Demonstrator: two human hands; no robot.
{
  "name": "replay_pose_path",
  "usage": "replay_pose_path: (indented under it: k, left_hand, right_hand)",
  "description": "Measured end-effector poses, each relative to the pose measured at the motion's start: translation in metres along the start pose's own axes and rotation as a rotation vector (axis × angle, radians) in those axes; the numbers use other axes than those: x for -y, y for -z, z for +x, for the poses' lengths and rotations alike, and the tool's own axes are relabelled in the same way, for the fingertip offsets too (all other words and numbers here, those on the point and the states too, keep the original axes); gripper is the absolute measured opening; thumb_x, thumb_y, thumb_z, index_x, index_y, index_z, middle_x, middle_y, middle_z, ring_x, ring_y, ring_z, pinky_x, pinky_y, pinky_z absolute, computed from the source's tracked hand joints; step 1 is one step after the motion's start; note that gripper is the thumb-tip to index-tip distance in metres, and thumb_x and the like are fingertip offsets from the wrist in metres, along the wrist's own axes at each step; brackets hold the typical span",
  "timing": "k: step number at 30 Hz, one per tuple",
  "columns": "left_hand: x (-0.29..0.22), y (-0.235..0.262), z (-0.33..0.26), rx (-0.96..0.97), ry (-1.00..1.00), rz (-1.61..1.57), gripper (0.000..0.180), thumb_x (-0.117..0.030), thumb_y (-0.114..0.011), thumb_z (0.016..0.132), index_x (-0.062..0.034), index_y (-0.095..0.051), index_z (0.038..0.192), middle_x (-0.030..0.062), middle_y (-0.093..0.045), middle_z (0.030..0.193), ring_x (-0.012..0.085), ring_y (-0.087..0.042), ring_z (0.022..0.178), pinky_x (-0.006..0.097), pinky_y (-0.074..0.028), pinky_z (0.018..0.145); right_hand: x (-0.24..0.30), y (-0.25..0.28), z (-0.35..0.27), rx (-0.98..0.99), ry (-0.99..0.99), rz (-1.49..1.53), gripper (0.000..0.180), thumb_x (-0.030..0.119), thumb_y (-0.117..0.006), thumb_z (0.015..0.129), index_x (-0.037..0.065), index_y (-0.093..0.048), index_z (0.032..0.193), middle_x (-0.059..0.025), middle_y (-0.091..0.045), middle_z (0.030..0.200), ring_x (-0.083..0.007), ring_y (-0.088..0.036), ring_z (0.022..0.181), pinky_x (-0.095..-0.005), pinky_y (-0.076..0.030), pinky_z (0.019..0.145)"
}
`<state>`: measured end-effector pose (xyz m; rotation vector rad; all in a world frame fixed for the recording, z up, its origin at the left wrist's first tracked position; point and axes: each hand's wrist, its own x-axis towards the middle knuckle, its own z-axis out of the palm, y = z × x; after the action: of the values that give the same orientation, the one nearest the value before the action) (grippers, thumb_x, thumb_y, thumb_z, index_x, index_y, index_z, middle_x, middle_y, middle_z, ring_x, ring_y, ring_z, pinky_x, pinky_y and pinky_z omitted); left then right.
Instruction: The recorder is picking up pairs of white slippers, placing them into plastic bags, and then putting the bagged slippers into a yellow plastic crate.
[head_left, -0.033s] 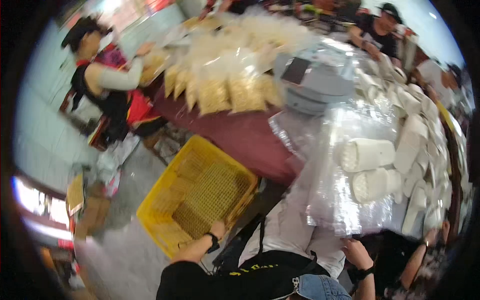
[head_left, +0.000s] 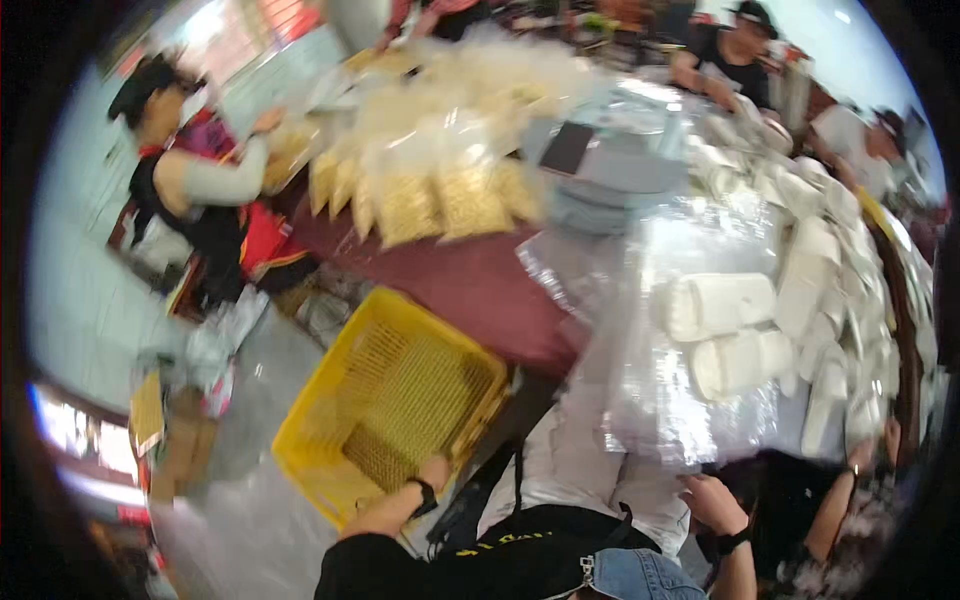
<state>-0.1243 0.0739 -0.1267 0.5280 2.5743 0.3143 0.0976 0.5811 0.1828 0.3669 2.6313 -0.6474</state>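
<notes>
My left hand (head_left: 432, 472), blurred, is at the near right side of a yellow plastic basket (head_left: 312, 385). Its fingers are hidden, so a grip on the rim cannot be confirmed. By my lap, the curled fingers of my right hand (head_left: 715, 503) lie close to the near edge of a stack of clear plastic bags (head_left: 645, 405). What they hold, if anything, is hidden. Two rounded white bundles (head_left: 742, 363) lie side by side on those bags. To their right spreads a heap of long white pieces (head_left: 812, 270), some shaped like slippers.
Filled clear bags of pale yellow pieces (head_left: 472, 195) stand on the dark red tabletop (head_left: 440, 290). Beside them is a grey-blue stack (head_left: 625, 185) with a dark phone (head_left: 567, 148) on top. A person (head_left: 180, 180) sits at left, others farther back. Cardboard (head_left: 185, 440) stands on the floor.
The view has shifted slightly, so most table items and the basket appear a little farther left. My left hand sits slightly lower in the picture; my right hand stays nearly where it was.
</notes>
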Motion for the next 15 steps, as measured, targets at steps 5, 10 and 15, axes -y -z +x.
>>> replay_pose_path:
  k: [5, 10, 15]
  left_hand:
    - [0.0, 0.046, 0.021, 0.391, 0.023, -0.011, 0.04, -0.033, -0.067, 0.089, 0.0064, -0.07, 0.097, 0.028, -0.069, 0.089, 0.042, -0.068, 0.081, 0.051, -0.053, 0.072]
    - [-0.112, 0.171, 0.037, 0.352, 0.055, -0.005, 0.042, -0.03, -0.069, 0.09, 0.0032, -0.069, 0.116, 0.025, -0.072, 0.099, 0.0391, -0.07, 0.09, 0.043, -0.055, 0.081]
    - [-0.22, 0.263, 0.002, -0.222, -0.603, -0.427, 0.029, -0.011, -0.067, 0.091, 0.0034, -0.067, 0.116, 0.0213, -0.071, 0.101, 0.0357, -0.07, 0.093, 0.042, -0.055, 0.085]
  right_hand:
    - [0.052, 0.066, -0.025, -0.065, 0.251, 0.164, 0.027, 0.015, -0.066, 0.093, 0.005, -0.067, 0.118, -0.0193, -0.07, 0.102, -0.0402, -0.067, 0.09, -0.0451, -0.055, 0.077]
    - [0.04, 0.141, -0.033, -0.487, 0.299, 0.07, 0.02, 0.006, -0.062, 0.092, 0.001, -0.066, 0.111, -0.0191, -0.068, 0.116, -0.0386, -0.065, 0.103, -0.0439, -0.053, 0.089]
    - [-0.05, 0.156, 0.019, -0.677, 0.231, -0.108, 0.025, 0.001, -0.061, 0.09, 0.002, -0.068, 0.114, -0.0188, -0.063, 0.131, -0.0393, -0.058, 0.121, -0.0438, -0.047, 0.102]
